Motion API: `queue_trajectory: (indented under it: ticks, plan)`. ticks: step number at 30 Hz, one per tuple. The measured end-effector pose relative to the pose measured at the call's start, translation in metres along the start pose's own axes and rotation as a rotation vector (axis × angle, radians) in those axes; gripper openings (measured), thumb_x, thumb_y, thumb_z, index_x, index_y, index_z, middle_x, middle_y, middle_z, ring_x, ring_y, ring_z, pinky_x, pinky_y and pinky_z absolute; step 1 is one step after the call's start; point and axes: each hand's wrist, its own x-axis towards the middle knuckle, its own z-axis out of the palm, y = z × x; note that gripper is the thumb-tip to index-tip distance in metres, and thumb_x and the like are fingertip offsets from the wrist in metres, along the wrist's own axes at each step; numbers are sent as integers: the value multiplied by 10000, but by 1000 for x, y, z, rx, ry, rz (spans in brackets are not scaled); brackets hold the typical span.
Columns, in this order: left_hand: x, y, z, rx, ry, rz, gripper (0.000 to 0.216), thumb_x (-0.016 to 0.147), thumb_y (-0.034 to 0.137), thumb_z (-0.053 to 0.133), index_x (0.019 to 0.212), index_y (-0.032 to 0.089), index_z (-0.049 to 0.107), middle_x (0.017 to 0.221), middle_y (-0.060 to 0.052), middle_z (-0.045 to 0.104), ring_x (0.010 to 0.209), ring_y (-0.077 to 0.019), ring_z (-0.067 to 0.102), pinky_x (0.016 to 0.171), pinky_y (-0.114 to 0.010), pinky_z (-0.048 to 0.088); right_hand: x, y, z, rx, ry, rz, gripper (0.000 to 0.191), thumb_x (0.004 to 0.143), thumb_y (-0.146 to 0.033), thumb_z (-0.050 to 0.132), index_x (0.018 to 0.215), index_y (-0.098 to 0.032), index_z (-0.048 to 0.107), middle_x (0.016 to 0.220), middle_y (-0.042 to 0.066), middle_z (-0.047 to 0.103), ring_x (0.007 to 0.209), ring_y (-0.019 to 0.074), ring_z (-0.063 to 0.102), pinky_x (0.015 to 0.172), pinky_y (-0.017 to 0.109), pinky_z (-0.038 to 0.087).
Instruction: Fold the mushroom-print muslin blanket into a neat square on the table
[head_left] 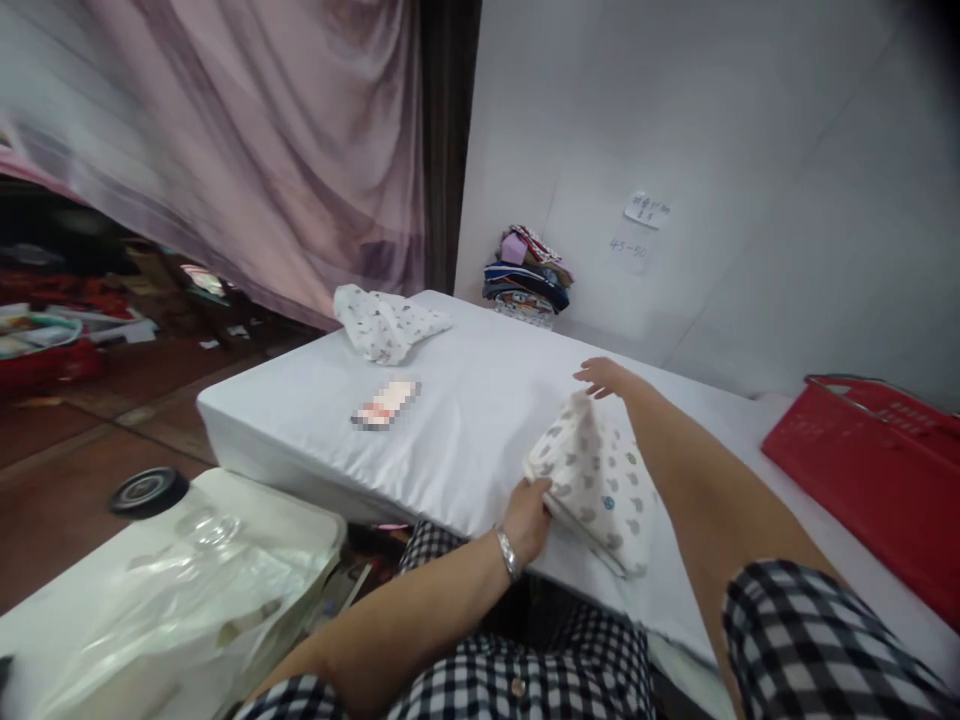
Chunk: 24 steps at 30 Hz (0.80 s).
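Observation:
A white folded cloth with a grey print and one blue mark lies on the white-covered table, close to me. My left hand, with a silver bracelet at the wrist, is closed on its near left edge. Over the raised far corner of this cloth is my right hand, its fingers stretched out and apart. Whether the fingertips touch the fabric I cannot tell. Farther back on the table, a second white printed cloth lies crumpled.
A blurred-out flat item lies on the white table. To the right stands a red plastic basket; a stack of folded clothes is by the wall. Clear plastic bags cover a surface at left. A pink curtain hangs behind.

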Motion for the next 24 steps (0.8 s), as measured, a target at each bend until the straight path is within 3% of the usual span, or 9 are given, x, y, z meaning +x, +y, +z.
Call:
queue_trajectory:
  ticks: [3, 6, 10, 13, 15, 18, 21, 24]
  plan:
    - [5, 7, -28, -39, 122, -109, 280, 766, 147, 477, 1042, 153, 526, 1005, -99, 634, 869, -168, 614, 814, -299, 474, -19, 26, 45, -123, -122, 28, 303, 499, -188, 774, 764, -127, 642, 765, 97, 663, 624, 191, 615, 560, 312, 501]
    - [1, 16, -46, -5, 45, -163, 252, 763, 197, 527, 1008, 140, 529, 996, -113, 628, 861, -165, 613, 836, -291, 463, -38, 41, 63, -180, -124, -43, 233, 579, -213, 718, 799, -169, 657, 883, 77, 668, 750, 196, 615, 666, 302, 495]
    - [-4, 34, -66, 143, -19, -115, 311, 771, 326, 540, 1014, 133, 521, 1031, -122, 601, 894, -161, 593, 869, -285, 436, -72, 61, 48, -225, -49, -132, 222, 679, -270, 612, 887, -203, 656, 960, 40, 657, 908, 196, 583, 820, 312, 449]
    - [3, 52, -77, 468, 118, 123, 410, 769, 351, 535, 1128, 161, 474, 1112, -104, 558, 988, -171, 543, 867, -287, 421, -104, 83, 21, -269, 10, -155, 244, 700, -300, 567, 906, -201, 653, 994, 46, 646, 961, 208, 560, 888, 344, 407]
    - [12, 65, -77, 772, 188, 303, 404, 768, 345, 532, 1131, 173, 493, 1102, -89, 564, 980, -178, 531, 857, -292, 413, -124, 101, 3, -338, 79, -201, 286, 711, -334, 535, 939, -198, 643, 1051, 58, 624, 1007, 220, 536, 910, 364, 391]
    - [30, 80, -65, 1194, 115, 483, 274, 793, 354, 480, 986, 189, 584, 998, -56, 615, 855, -165, 557, 797, -284, 419, -147, 127, -18, -441, 182, -250, 359, 728, -392, 483, 994, -195, 622, 1145, 71, 573, 1097, 232, 486, 922, 373, 391]
    - [50, 87, -44, 1465, 22, 484, 238, 802, 363, 456, 867, 208, 624, 939, -37, 643, 828, -165, 569, 755, -270, 418, -163, 147, -27, -500, 229, -182, 441, 737, -455, 466, 1074, -200, 594, 1263, 77, 488, 1196, 236, 407, 952, 373, 384]
    - [68, 87, -25, 1571, -9, 420, 223, 765, 363, 500, 800, 193, 639, 911, -63, 655, 856, -201, 580, 744, -288, 422, -174, 160, -28, -505, 256, -110, 536, 734, -521, 473, 1153, -197, 553, 1354, 82, 390, 1270, 248, 312, 998, 390, 352]
